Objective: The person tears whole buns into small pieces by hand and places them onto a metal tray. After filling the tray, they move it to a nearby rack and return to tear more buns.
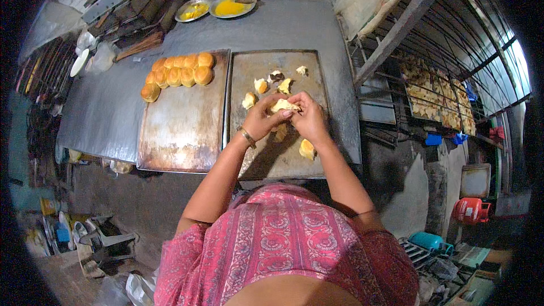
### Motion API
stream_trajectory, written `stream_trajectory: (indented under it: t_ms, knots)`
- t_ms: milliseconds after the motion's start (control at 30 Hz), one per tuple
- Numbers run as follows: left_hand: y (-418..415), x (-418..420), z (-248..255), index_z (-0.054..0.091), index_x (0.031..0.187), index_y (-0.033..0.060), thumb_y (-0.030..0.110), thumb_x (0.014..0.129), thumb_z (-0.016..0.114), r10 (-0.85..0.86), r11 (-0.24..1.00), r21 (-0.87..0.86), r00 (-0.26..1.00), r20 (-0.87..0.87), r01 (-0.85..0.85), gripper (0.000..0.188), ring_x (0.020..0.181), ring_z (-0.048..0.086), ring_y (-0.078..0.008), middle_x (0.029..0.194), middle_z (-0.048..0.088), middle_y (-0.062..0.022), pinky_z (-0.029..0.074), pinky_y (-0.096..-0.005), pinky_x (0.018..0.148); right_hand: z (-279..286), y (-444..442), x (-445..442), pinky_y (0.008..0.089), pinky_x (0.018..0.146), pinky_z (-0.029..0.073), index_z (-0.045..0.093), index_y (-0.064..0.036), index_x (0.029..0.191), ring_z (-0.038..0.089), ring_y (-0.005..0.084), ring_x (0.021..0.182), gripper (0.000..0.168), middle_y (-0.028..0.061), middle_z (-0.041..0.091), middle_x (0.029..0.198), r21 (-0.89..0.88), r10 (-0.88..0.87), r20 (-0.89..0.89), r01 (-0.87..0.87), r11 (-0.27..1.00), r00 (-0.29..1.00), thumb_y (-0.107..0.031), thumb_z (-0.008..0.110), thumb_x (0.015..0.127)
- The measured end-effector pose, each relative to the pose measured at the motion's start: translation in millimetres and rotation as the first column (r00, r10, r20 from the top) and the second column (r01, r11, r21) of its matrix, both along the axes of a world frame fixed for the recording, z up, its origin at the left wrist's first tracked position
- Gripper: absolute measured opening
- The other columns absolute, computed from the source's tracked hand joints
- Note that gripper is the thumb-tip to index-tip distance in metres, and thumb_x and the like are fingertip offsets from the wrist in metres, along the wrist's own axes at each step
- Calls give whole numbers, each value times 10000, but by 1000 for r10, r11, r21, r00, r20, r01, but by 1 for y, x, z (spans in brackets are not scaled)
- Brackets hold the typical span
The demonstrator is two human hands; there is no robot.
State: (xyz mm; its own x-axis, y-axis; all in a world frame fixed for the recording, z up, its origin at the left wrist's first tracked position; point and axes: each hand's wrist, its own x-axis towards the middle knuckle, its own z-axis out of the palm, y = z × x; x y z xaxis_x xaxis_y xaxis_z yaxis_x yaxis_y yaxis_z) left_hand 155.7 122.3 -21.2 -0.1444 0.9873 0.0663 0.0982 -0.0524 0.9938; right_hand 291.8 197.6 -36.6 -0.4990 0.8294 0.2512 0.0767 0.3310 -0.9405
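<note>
Both hands meet over the right-hand metal baking tray point(263, 165), with a torn piece of bread point(284, 105) between their fingers. My left hand point(261, 114) grips it from the left, thumb along its near side. Fingertips of my right hand point(309, 114) pinch its right end. Several torn bread chunks lie on the tray, among them a yellow-crusted chunk point(284, 86) just beyond the hands and a golden piece point(307, 149) by my right forearm. Beside it, the left-hand baking tray point(182, 136) bears several joined golden buns point(178, 72) along its far side.
Two metal plates stand at the table's far edge: one with yellow contents point(195, 10), the other with yellow liquid point(231, 7) and a brush. A metal rack point(391, 51) rises on the right. A stick broom point(140, 46) and plastic bags point(102, 57) lie on the left.
</note>
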Motion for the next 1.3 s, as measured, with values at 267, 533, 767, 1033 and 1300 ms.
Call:
stream_trajectory:
  t_ms: [267, 533, 767, 1033, 1300]
  knots:
    - [9, -4, -13, 569, 950, 10, 268, 838, 601, 221, 973, -151, 907, 359, -177, 284, 643, 551, -90, 754, 584, -18, 452, -222, 560, 17, -29, -8, 247, 625, 453, 541, 9, 713, 563, 127, 690, 89, 55, 569, 710, 231, 12, -132, 19, 973, 991, 26, 628, 722]
    - [47, -65, -75, 518, 1160, 40, 293, 857, 540, 409, 912, 45, 909, -75, -407, 396, 824, 586, -233, 939, 607, -121, 464, -339, 736, 22, -39, -12, 347, 679, 457, 559, -35, 898, 578, 268, 796, 200, 135, 580, 864, 230, 23, 68, -38, 972, 997, -2, 603, 705]
    - [22, -15, -53, 587, 970, 81, 166, 747, 603, 176, 983, 169, 680, -712, -77, 240, 923, 526, -313, 952, 564, -149, 414, -403, 827, 22, 3, 28, 331, 845, 447, 558, -84, 1096, 556, 292, 943, 413, 146, 545, 1065, -72, 107, 504, -82, 994, 857, 9, 600, 696]
    - [-12, -23, -42, 602, 964, 125, 119, 706, 560, 148, 986, 164, 307, -940, 27, 261, 1039, 460, -326, 1042, 519, -137, 393, -397, 871, 10, -20, 82, 355, 1016, 299, 471, -131, 1224, 376, 310, 1203, 597, 144, 389, 1305, -59, 431, 634, -516, 855, 642, 30, 607, 666]
    - [-15, 15, -28, 540, 1028, 44, 77, 694, 565, -68, 974, 102, 696, -715, 200, 336, 895, 516, -361, 972, 510, -179, 447, -420, 784, -10, -24, 98, 348, 989, 330, 521, -96, 1164, 430, 286, 1166, 516, 149, 455, 1252, 136, 292, 701, -524, 841, 651, 49, 575, 672]
